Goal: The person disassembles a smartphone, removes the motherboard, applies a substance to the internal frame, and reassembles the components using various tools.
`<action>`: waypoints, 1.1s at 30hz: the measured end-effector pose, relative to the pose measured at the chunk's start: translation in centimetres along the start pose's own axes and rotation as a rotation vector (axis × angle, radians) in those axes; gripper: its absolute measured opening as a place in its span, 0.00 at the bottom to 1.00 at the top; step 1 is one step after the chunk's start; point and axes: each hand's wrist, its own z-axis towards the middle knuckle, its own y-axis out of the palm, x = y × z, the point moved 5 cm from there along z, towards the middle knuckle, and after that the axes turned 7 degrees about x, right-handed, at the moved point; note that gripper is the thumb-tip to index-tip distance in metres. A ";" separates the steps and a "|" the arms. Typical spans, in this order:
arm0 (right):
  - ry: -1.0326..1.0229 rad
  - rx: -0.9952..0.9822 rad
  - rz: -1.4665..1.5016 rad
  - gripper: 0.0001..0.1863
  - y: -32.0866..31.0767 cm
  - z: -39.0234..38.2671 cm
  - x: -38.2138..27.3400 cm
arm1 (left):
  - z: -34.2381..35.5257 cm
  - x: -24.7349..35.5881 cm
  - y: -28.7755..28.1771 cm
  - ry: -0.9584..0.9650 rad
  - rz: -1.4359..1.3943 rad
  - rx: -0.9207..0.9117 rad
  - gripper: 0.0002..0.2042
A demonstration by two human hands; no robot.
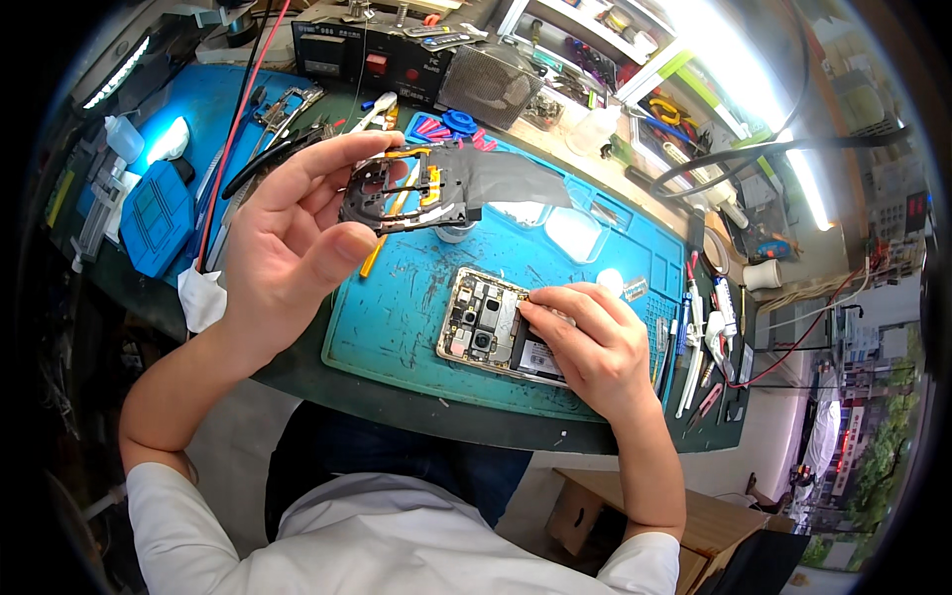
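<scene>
**Opened phone on mat, removed panel held aloft**

The left hand point(288, 233) grips a black perforated inner panel with orange flex strips point(412, 186) between thumb and fingers, raised above the desk point(297, 372). The right hand point(585, 342), fingers closed, presses on the opened silver-framed smartphone point(481, 322) lying flat on the teal rubber work mat point(397, 317)

A teal rubber work mat point(397, 327) covers the middle of the frame on a dark green bench point(327, 382). At the upper left lie a blue plastic case point(156, 216) and a small clear squeeze bottle point(123, 137). A black power supply box point(372, 50) stands at the top centre. Along the right edge of the mat lie white and blue pens and tools point(694, 337). A brown cardboard box point(714, 531) sits at the lower right.
</scene>
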 end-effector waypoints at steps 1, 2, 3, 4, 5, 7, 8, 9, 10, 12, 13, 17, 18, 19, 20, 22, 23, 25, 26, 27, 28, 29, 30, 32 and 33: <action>0.001 -0.001 0.003 0.20 0.0 0.0 0.0 | 0.0 0.0 0.0 -0.006 -0.002 -0.004 0.46; 0.003 -0.002 0.005 0.20 0.0 0.0 0.0 | -0.1 0.0 0.0 -0.011 -0.003 -0.001 0.46; 0.002 -0.005 0.004 0.20 0.0 0.0 0.0 | -0.1 0.1 0.1 -0.017 -0.004 0.002 0.47; 0.003 -0.008 0.002 0.20 0.0 0.0 0.0 | -0.2 0.1 0.2 -0.023 -0.004 0.004 0.47; 0.003 -0.011 0.001 0.20 0.0 0.0 0.0 | -0.1 0.1 0.2 -0.026 -0.005 0.005 0.47; 0.006 -0.018 0.000 0.20 0.0 0.1 -0.1 | -0.1 0.1 0.2 -0.032 -0.009 0.006 0.48; 0.008 -0.022 -0.001 0.20 0.0 0.1 -0.1 | -0.1 0.1 0.2 -0.035 -0.014 0.007 0.48; 0.009 -0.010 0.005 0.19 0.0 0.0 -0.1 | -0.2 0.0 0.2 -0.038 -0.019 0.008 0.49; 0.006 0.003 0.010 0.19 0.0 -0.1 0.0 | -0.1 0.0 0.2 -0.039 -0.025 0.010 0.49; 0.007 0.025 0.019 0.18 0.1 -0.2 0.0 | -0.1 -0.3 0.1 -0.036 -0.178 -0.014 0.43; 0.010 0.033 0.024 0.17 0.1 -0.2 0.0 | -0.1 -0.4 0.1 -0.036 -0.255 -0.026 0.40; 0.008 0.044 0.024 0.16 0.0 -0.2 -0.1 | -0.1 -0.4 0.0 -0.041 -0.182 -0.004 0.43; 0.008 0.043 0.023 0.16 0.0 -0.2 -0.1 | 0.0 -0.1 0.1 -0.048 -0.116 0.011 0.46; 0.009 0.042 0.023 0.16 0.0 -0.2 -0.2 | 0.0 0.0 0.2 -0.055 -0.049 0.025 0.49; 0.010 0.042 0.022 0.16 0.0 -0.2 -0.2 | -0.1 0.0 0.1 -0.057 -0.051 0.024 0.49; 0.016 0.035 0.027 0.16 0.0 -0.2 -0.2 | -0.1 -0.1 0.1 -0.060 -0.053 0.021 0.49; 0.019 0.032 0.029 0.16 0.0 -0.2 -0.2 | -0.1 -0.1 0.1 -0.063 -0.057 0.022 0.49; 0.033 0.025 0.040 0.16 0.0 -0.2 -0.2 | -0.1 -0.1 0.2 -0.068 -0.064 0.024 0.48; 0.040 0.021 0.045 0.16 0.0 -0.2 -0.2 | -0.1 -0.1 0.2 -0.069 -0.063 0.022 0.48; 0.044 0.021 0.048 0.16 0.0 -0.2 -0.2 | -0.1 -0.1 0.2 -0.071 -0.063 0.020 0.48; 0.047 0.021 0.050 0.16 0.0 -0.2 -0.2 | -0.1 -0.2 0.1 -0.072 -0.063 0.018 0.48; 0.051 0.021 0.053 0.16 0.0 -0.2 -0.1 | -0.1 -0.2 0.2 -0.075 -0.067 0.018 0.48; 0.052 0.023 0.052 0.16 0.0 -0.3 -0.1 | -0.1 -0.2 0.3 -0.079 -0.071 0.016 0.48; 0.050 0.024 0.052 0.16 0.1 -0.3 -0.1 | -0.2 -0.3 0.2 -0.084 -0.079 0.018 0.48; 0.051 0.027 0.050 0.16 0.2 -0.2 -0.2 | -0.2 -0.3 0.2 -0.086 -0.084 0.017 0.48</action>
